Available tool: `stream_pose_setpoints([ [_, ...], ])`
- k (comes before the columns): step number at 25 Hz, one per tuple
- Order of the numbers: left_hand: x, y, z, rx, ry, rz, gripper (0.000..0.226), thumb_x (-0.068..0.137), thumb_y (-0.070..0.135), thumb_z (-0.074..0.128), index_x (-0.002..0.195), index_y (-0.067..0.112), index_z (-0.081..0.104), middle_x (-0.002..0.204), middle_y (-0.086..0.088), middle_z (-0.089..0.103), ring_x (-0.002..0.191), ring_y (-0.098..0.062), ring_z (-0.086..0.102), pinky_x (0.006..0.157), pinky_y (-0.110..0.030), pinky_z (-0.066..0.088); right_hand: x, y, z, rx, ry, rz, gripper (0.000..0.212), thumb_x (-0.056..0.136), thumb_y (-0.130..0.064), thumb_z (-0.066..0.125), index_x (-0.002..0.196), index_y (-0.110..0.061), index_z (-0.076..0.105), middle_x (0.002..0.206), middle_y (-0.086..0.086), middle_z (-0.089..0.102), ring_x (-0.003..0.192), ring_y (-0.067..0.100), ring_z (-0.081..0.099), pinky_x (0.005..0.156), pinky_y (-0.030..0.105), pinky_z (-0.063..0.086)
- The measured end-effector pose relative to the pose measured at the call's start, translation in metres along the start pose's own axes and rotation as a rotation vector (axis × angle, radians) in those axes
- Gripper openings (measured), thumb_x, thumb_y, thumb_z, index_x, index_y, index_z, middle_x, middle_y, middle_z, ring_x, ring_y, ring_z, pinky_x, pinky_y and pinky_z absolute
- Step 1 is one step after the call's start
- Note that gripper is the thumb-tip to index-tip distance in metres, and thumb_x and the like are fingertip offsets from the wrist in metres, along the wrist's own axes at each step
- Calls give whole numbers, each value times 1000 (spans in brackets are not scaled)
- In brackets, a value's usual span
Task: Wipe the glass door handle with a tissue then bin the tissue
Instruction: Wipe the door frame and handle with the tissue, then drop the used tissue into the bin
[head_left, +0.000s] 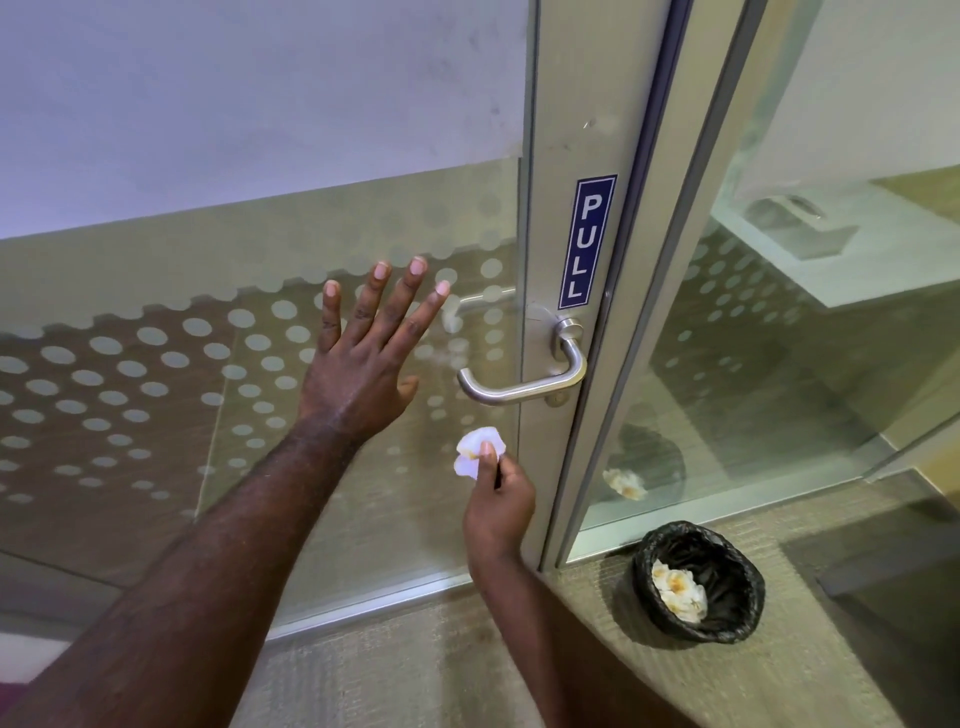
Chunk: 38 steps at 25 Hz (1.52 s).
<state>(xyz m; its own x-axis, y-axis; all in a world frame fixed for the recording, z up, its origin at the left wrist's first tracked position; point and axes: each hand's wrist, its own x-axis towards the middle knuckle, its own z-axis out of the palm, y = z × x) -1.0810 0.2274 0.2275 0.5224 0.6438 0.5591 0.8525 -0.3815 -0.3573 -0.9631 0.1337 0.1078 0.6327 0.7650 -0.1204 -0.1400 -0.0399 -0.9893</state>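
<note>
While the left hand (358, 364) spreads open, empty, against the glass, the right hand (496, 501) pinches a crumpled tissue (478, 451) at 6 o'clock below the handle (524, 382). Risk: the light pinch slips mid-wipe, dropping the tissue short of the bin (698, 582) at 4 o'clock.

Office interior, frosted-dot glass door (260, 364), PULL sign (588, 241), carpet (415, 675)

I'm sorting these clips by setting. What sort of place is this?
Probably an office or similar commercial interior: a metal-framed glass door with frosted dots, a PULL sign above a steel lever handle, and a small lined bin on carpet.
</note>
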Motion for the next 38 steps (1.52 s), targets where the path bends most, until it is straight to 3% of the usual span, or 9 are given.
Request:
stream_pose_setpoints([
  [4, 0, 4, -8, -27, -35, -17, 133, 63, 29, 88, 159, 32, -5, 167, 6, -16, 153, -20, -15, 120, -48, -17, -5, 18, -80, -169, -32, -82, 17, 96, -23, 55, 87, -26, 70, 82, -7, 75, 80, 6, 70, 72, 13, 48],
  [9, -10, 29, -22, -115, -40, -66, 130, 65, 30, 83, 159, 30, -6, 168, 1, -12, 154, -22, -11, 120, -51, -16, 20, 2, -177, -284, 89, -121, 13, 95, -18, 57, 98, -15, 69, 90, -2, 74, 90, 19, 69, 85, 33, 52],
  [13, -35, 93, -34, -212, -39, 35, 132, 57, 27, 82, 160, 28, -1, 167, -3, 7, 155, -26, 2, 122, -54, -5, 43, -14, -236, -289, 212, -182, 16, 94, -11, 57, 94, -22, 68, 76, -26, 69, 79, -13, 64, 72, 1, 42],
  [15, -44, 134, -37, -271, -62, 94, 130, 54, 28, 79, 160, 27, 3, 167, -4, 13, 154, -28, 8, 122, -55, -1, 59, -17, -260, -290, 245, -182, 16, 94, -9, 57, 102, -13, 70, 88, -25, 68, 80, -20, 59, 71, -5, 37],
  [20, -23, 240, -25, -384, -135, 277, 116, 63, 39, 70, 160, 28, 6, 166, -3, 14, 154, -27, 8, 122, -55, -1, 120, -8, -322, -371, 287, -135, 19, 94, -16, 58, 109, -11, 70, 100, 0, 71, 88, 15, 65, 77, 29, 50],
  [23, 21, 298, -2, -416, -182, 348, 110, 69, 45, 68, 160, 28, 9, 167, -3, 13, 154, -27, 11, 122, -55, 2, 170, 0, -359, -426, 272, -140, 17, 94, -20, 58, 106, -17, 70, 91, -2, 72, 74, 7, 64, 65, 20, 49],
  [27, 73, 364, 43, -363, -304, 476, 109, 69, 51, 70, 159, 27, 14, 167, -6, 17, 153, -28, 15, 119, -59, 9, 230, 15, -399, -482, 222, -137, 19, 93, -12, 60, 108, -13, 71, 97, -6, 69, 81, 7, 63, 65, 1, 41],
  [33, 133, 415, 95, -309, -360, 539, 107, 71, 55, 66, 160, 27, 13, 168, -6, 15, 153, -29, 11, 119, -60, 5, 287, 51, -438, -610, 70, -92, 20, 86, -15, 69, 104, -23, 64, 91, -10, 69, 80, 8, 65, 68, 23, 49],
  [38, 145, 442, 120, -339, -402, 586, 107, 71, 55, 66, 160, 28, 13, 167, -5, 16, 154, -27, 9, 120, -58, -2, 304, 81, -449, -778, -89, -101, 18, 83, -10, 69, 98, -17, 62, 83, 2, 68, 75, 20, 63, 66, 26, 44],
])
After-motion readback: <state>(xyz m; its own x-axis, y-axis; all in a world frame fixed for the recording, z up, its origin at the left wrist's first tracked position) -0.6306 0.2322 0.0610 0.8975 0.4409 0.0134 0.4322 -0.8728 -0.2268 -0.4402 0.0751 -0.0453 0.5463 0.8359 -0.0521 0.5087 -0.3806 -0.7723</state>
